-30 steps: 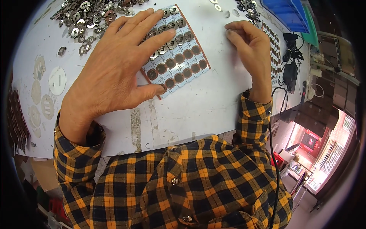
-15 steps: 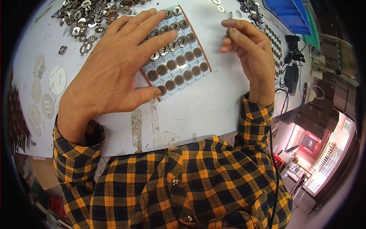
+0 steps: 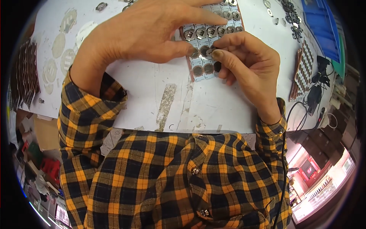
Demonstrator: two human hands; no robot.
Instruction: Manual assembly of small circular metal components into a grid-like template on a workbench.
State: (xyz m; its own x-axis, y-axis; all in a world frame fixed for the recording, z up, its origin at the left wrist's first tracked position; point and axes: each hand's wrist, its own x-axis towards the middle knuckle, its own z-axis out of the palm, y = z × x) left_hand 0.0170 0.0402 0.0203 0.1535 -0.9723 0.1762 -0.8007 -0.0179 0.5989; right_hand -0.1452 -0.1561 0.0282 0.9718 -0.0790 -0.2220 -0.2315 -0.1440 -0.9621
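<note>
A light-blue circuit board panel (image 3: 207, 40) with reddish-brown side strips lies on the white table. Silver metal clips (image 3: 200, 33) sit in its upper rows, while the two nearest rows show round dark pads (image 3: 197, 71). Across the panel's left part rests my left hand (image 3: 148, 32), fingers spread and thumb at the left edge, hiding some of the upper rows. My right hand (image 3: 248, 57) pinches a small metal clip (image 3: 209, 50) between thumb and forefinger, over a pad in the second-nearest row. Its fingers cover the right end of the near rows.
A stack of brown-edged panels (image 3: 24, 72) stands at the left edge; another populated panel (image 3: 305, 68) lies at the right. Beyond are a blue bin (image 3: 322, 26), small dark parts (image 3: 291, 15) and a black adapter (image 3: 314, 95) with cables. One loose clip (image 3: 101, 6) lies far left.
My right hand has come from beside the panel, leftward and nearer, onto its near rows with the clip. My left hand stays spread on the panel. The whole view has shifted.
</note>
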